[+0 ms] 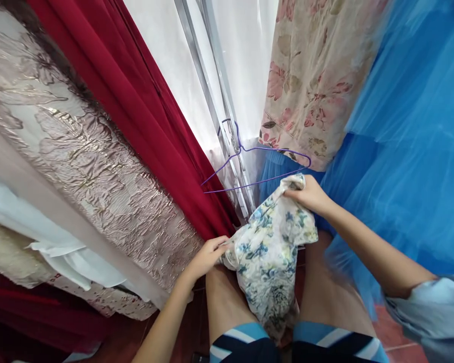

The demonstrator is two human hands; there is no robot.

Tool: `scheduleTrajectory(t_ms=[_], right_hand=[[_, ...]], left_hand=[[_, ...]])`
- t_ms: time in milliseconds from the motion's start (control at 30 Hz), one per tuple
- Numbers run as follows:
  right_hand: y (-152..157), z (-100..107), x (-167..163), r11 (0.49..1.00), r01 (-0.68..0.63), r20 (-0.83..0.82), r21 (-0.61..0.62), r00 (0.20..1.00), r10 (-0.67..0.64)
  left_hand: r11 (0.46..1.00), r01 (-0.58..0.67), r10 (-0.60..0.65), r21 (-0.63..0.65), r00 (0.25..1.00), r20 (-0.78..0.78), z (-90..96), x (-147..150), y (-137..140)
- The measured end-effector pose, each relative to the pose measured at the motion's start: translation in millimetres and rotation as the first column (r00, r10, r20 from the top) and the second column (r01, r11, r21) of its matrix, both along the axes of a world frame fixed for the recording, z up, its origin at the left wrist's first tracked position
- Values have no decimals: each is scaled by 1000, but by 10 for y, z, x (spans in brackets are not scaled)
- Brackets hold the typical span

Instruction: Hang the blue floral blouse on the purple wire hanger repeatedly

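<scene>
A white garment with blue and yellow flowers (270, 252) hangs between my two hands, above my lap. My right hand (308, 194) pinches its upper right edge, where the cloth bunches up. At the garment's left edge is my left hand (212, 254), its fingers closed on the cloth. Just beyond the garment, a thin purple hanger (265, 147) hangs with its hook at the metal rails; no garment is on it. The hanger's left end lies against dark red cloth.
Red fabric (136, 111) and a pink embossed gown (87, 146) hang on the left. Two metal rails (212, 75) run down the middle. A pink floral dress (310, 85) and blue tulle (412, 151) hang on the right. Reddish tiles (395, 327) show below.
</scene>
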State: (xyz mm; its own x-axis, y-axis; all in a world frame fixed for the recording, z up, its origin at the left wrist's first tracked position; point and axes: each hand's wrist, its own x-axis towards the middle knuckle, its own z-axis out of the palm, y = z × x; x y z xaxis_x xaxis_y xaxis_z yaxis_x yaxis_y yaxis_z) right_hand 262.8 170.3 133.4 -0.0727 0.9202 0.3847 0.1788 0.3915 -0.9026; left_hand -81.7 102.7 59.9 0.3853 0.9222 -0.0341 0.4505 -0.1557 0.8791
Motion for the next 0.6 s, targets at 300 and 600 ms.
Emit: scheduleTrajectory(t_ms=[300, 600], right_hand=[[638, -219, -232, 994, -47, 101, 96, 994, 37], [412, -15, 62, 992, -60, 202, 111, 979, 36]], left_hand=[[957, -263, 252, 121, 963, 95, 370, -286, 32], [972, -212, 198, 102, 971, 137, 607, -508, -25]])
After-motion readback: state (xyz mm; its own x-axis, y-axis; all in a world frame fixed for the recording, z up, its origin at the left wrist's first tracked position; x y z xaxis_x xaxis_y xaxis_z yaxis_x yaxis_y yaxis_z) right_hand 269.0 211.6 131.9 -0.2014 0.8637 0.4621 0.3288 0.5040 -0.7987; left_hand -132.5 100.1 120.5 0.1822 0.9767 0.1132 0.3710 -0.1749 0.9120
